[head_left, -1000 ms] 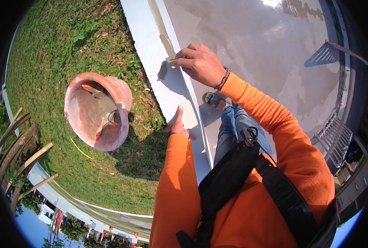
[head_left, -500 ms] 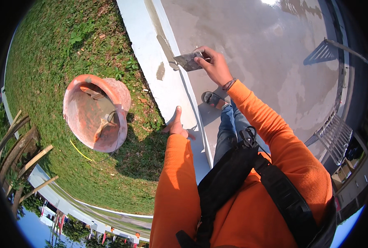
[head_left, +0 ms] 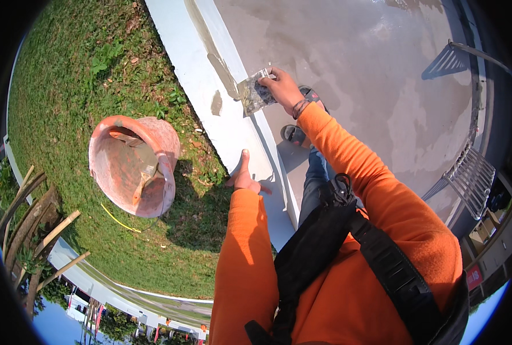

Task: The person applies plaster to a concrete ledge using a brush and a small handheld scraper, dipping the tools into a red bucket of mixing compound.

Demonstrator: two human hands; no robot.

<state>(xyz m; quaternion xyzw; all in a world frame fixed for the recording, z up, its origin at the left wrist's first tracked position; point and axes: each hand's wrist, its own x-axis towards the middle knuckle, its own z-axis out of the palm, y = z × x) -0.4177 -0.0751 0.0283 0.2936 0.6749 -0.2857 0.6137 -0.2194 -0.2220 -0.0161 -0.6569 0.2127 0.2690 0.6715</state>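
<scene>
Grey pasty filler strip [head_left: 222, 73] sits on flat white wall top [head_left: 228, 127]: far stretch coated, near stretch white, grey smear [head_left: 216, 103] alongside. Right hand [head_left: 285, 91] pinches thin grey-stained scraper [head_left: 255, 99] at strip's near end; left hand [head_left: 245, 181] on wall top, fingers spread, empty.

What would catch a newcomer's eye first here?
Probably the bright orange sleeves across the lower centre. Next, the pinkish-orange bucket on the grass at left, a paintbrush inside it. Then the right hand, upper centre, holding a thin flat scraper at the white ledge.
</scene>
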